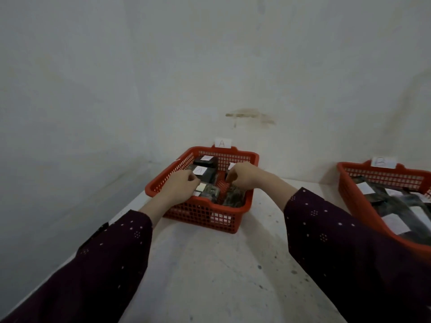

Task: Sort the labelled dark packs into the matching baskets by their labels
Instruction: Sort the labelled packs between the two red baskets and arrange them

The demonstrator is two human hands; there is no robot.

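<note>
White table [210, 264] in a bare corner, both hands down in basket A [203, 215].
Placing step: left hand [182, 187] fingers pinch a labelled dark pack [207, 174], label up, long axis roughly near-to-far, at the basket's far left; right hand [245, 177] fingers curl among packs, grasp unclear. Next, probably: let go, fetch another.

white table [210, 276], stained wall [163, 66]

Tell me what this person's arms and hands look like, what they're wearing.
Both arms are covered by long sleeves of dark plum fabric, the left sleeve and right sleeve alike, sprinkled with small pale dots and little dotted clusters. The left hand and right hand are bare: no gloves, and no ring or watch shows.
</note>
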